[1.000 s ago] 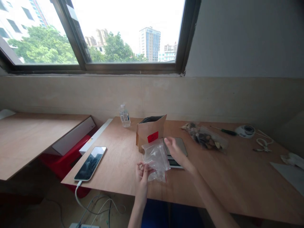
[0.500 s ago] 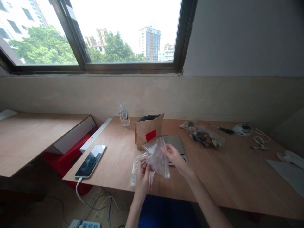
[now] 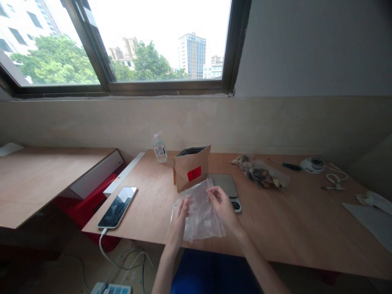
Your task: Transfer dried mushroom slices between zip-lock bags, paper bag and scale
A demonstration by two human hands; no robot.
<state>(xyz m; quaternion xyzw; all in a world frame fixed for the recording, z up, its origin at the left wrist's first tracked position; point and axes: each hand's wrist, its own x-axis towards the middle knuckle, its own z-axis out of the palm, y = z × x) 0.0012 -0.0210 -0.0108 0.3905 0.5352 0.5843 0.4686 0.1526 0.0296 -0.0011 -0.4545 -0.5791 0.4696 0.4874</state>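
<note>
A clear zip-lock bag lies spread at the table's front edge, its red seal line toward the right. My right hand pinches its upper right edge between thumb and fingertips. My left hand rests on the left side of the plastic, fingers stretched and nearly straight. More clear plastic shows around that hand; whether it is a second bag I cannot tell. Just behind stands an open brown paper pouch with a red label. A kitchen scale sits beside it, partly hidden by my right hand.
A charging phone lies at the left and a water bottle stands at the back. To the right are bags of dark dried pieces, a screwdriver, a white round device with a cable, and white sheets.
The crumpled plastic bag has been opened out flatter and lower. My left hand has loosened its pinch and straightened its fingers; my right hand still pinches the bag.
</note>
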